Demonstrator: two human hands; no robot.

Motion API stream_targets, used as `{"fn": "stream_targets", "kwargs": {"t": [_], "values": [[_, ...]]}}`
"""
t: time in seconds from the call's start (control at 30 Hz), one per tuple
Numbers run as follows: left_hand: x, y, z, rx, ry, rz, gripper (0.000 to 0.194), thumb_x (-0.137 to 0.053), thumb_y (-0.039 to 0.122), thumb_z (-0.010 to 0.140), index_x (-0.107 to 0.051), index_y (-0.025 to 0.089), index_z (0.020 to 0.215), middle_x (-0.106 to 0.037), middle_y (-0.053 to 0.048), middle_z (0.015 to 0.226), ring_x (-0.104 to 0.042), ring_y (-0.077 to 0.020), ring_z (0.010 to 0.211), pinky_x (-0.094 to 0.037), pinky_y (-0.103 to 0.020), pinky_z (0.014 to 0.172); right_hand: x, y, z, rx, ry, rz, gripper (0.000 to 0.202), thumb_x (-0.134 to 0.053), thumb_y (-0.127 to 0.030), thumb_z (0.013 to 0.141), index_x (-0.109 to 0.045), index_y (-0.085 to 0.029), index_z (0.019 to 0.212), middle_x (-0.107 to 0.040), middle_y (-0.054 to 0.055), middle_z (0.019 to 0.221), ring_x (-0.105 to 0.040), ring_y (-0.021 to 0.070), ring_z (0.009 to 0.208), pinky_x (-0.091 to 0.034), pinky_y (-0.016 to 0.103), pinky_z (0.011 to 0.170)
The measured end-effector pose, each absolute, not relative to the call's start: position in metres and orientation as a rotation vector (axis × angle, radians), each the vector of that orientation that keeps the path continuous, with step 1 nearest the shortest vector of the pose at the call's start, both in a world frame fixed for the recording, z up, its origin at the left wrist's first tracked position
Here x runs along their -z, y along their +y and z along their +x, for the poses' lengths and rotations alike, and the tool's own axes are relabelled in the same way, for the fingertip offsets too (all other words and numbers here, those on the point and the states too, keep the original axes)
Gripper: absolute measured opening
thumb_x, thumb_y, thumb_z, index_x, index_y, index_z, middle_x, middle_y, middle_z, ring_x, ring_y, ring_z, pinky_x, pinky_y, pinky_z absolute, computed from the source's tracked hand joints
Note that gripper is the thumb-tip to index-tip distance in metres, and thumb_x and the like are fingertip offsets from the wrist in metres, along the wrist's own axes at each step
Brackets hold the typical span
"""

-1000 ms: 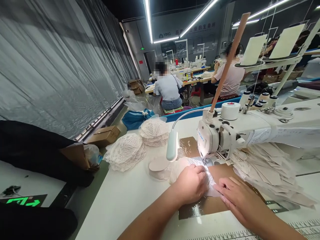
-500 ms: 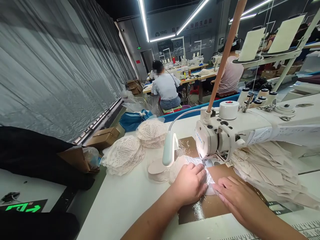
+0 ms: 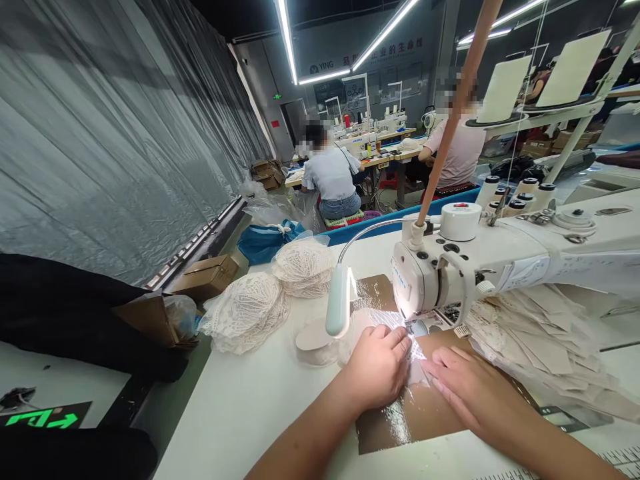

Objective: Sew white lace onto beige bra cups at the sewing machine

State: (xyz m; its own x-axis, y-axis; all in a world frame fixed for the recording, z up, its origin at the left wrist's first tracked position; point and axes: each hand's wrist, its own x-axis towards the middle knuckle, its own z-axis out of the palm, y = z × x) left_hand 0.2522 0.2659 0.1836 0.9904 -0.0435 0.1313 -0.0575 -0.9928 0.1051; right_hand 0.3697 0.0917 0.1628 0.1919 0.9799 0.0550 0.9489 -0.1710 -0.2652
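A pale lace piece (image 3: pixel 416 360) lies under the needle area of a white sewing machine (image 3: pixel 409 283), over a shiny brown sheet (image 3: pixel 373 437). My left hand (image 3: pixel 383 363) presses down on the lace close to the presser foot, its fingers bent and held together. At the near right edge of the lace, my right hand (image 3: pixel 463 383) has its thumb and fingers closed on the fabric. More sheer fabric (image 3: pixel 353 330) spreads to the left of my left hand. The needle tip is too small to make out.
Two stacks of cut lace, a nearer one (image 3: pixel 247 310) and a farther one (image 3: pixel 304 267), sit on the left. A lamp (image 3: pixel 339 303) hangs beside the machine. Beige pieces (image 3: pixel 543 333) are heaped under its arm. Thread cones (image 3: pixel 505 77) stand behind; co-workers sit farther back.
My right hand has shifted slightly left and away from me with the lace edge, which sits a little closer to the machine. My left hand has barely moved.
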Motion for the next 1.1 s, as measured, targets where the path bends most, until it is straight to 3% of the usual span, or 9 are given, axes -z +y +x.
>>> {"fn": "stream_targets", "kwargs": {"t": [0.33,0.67,0.93,1.1], "values": [[-0.174,0.272,0.251,-0.201,-0.089,3.001,0.035,-0.046,0.016,0.087,-0.057,0.018,0.121,-0.06,-0.002,0.131,-0.053,-0.0224,0.093,-0.042,-0.037,0.08,-0.166,0.094,0.372,-0.282,-1.876,-2.258,0.036,-0.023,-0.019,0.098,-0.058,-0.017,0.093,-0.055,0.008,0.087,-0.053,0.0236,0.079,-0.041,0.037,0.065],[-0.166,0.285,0.258,-0.286,-0.006,2.951,0.04,-0.051,0.013,0.082,-0.059,0.018,0.121,-0.061,-0.006,0.13,-0.053,-0.025,0.098,-0.044,-0.04,0.083,-0.179,0.114,0.38,-0.28,-1.829,-2.276,0.034,-0.028,-0.019,0.096,-0.062,-0.02,0.097,-0.06,0.007,0.089,-0.06,0.0223,0.076,-0.045,0.037,0.064],[-0.157,0.292,0.257,-0.441,0.052,2.881,0.043,-0.051,0.014,0.082,-0.058,0.019,0.124,-0.058,-0.009,0.133,-0.053,-0.0292,0.11,-0.044,-0.045,0.092,-0.164,0.122,0.387,-0.213,-1.812,-2.305,0.044,-0.028,-0.02,0.094,-0.06,-0.02,0.125,-0.066,0.011,0.103,-0.067,0.0253,0.079,-0.054,0.042,0.066],[-0.158,0.293,0.253,-0.472,0.095,2.843,0.039,-0.047,0.019,0.088,-0.056,0.017,0.126,-0.057,-0.011,0.132,-0.051,-0.0288,0.116,-0.043,-0.044,0.097,-0.164,0.086,0.391,-0.018,-1.851,-2.071,0.042,-0.036,-0.025,0.095,-0.058,-0.021,0.131,-0.065,0.009,0.125,-0.066,0.0243,0.107,-0.058,0.037,0.083]]}}
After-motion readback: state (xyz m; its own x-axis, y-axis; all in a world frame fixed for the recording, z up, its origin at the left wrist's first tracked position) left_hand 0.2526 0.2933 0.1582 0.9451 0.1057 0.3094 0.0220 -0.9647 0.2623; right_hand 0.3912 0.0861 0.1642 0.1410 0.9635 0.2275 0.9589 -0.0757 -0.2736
